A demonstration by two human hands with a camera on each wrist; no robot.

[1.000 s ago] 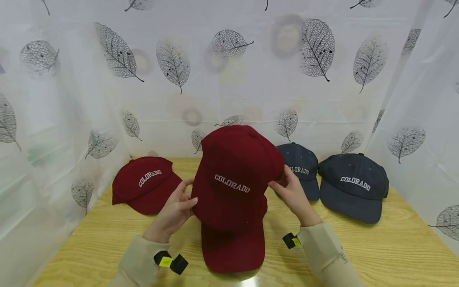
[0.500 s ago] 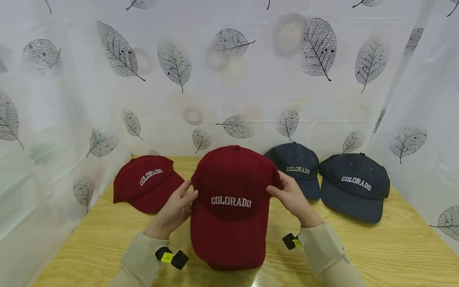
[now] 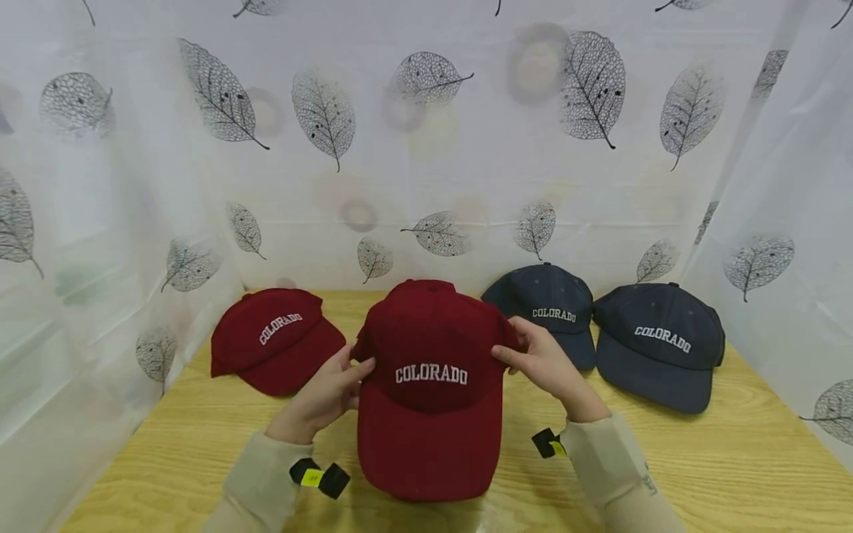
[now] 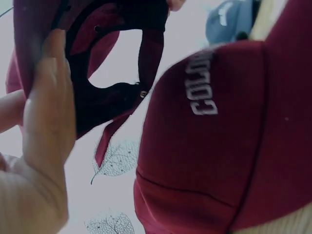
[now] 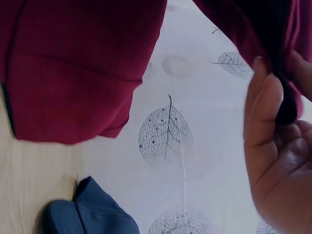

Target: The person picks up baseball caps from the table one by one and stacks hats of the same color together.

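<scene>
Both hands hold a dark red baseball cap (image 3: 429,377) with white COLORADO lettering, its brim toward me. My left hand (image 3: 324,392) grips its left edge, thumb in front. At the right edge my right hand (image 3: 543,366) pinches the rim between thumb and fingers. The left wrist view shows the held cap's dark inside and rear strap opening (image 4: 117,58), with fingers (image 4: 51,97) along the inner side. A second red cap (image 4: 209,136) sits below and apart from it there; the held cap mostly hides this one in the head view.
Another red cap (image 3: 276,340) lies at the back left of the wooden table (image 3: 193,451). Two navy caps, one (image 3: 553,314) partly behind my right hand and the other (image 3: 656,344) farther right, stand at the back right. A leaf-print curtain (image 3: 426,163) encloses the back and sides.
The held cap was raised and tilted above the second cap, then came down and straightened over it. Both hands still hold it; the right hand has shifted slightly.
</scene>
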